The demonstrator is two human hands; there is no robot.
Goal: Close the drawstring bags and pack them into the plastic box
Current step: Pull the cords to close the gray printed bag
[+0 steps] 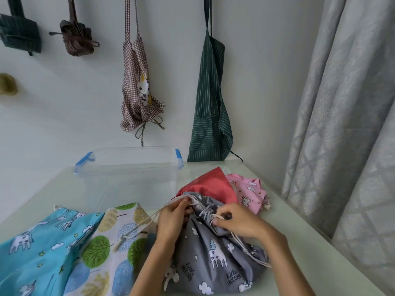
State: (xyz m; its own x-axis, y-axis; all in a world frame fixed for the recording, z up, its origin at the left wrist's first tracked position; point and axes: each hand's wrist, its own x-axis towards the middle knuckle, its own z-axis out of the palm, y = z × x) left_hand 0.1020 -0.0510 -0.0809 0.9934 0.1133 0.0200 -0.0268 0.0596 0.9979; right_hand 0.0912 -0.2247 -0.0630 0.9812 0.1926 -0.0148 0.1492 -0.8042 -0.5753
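A grey unicorn-print drawstring bag (215, 251) lies on the table in front of me, its mouth gathered tight. My left hand (174, 217) pinches the cream drawstring on the left of the mouth. My right hand (237, 221) grips the cord (252, 253) on the right side, which trails down over the bag. A clear plastic box (128, 178) with blue latches stands open behind. A white tree-print bag (111, 248) and a blue unicorn bag (40, 248) lie flat at left. A red bag (210, 184) and a pink bag (250, 193) lie behind the grey one.
The pale green table (310, 248) ends at a grey curtain (342, 124) on the right. On the wall hang a checked apron (136, 92), a green striped apron (210, 114) and other folded fabric items (74, 37).
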